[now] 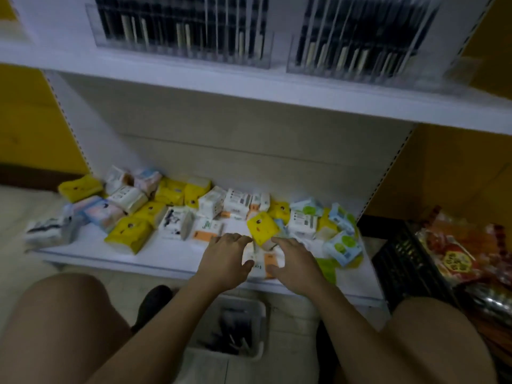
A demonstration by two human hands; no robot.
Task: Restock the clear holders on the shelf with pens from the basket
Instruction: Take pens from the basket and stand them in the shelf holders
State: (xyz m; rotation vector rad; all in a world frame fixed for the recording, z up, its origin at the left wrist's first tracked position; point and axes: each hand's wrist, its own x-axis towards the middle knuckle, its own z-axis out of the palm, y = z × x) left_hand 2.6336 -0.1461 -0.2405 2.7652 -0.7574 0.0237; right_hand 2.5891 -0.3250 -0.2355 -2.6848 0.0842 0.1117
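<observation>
Down low between the bare knees sits the pale basket [260, 322], dark pens [231, 328] lying inside. Both arms reach forward over the lower shelf [155, 256]: left hand [224, 259] and right hand [295, 263], fingers spread and fairly straight, flank a white-and-orange pack [264, 260], thumbs touching it. A yellow pack [261, 227] tilts just beyond the fingertips. Up top, blurred, the left clear holder [180, 31] and right clear holder [360, 40] stand side by side on the upper shelf [277, 87], slots full of dark upright shapes.
</observation>
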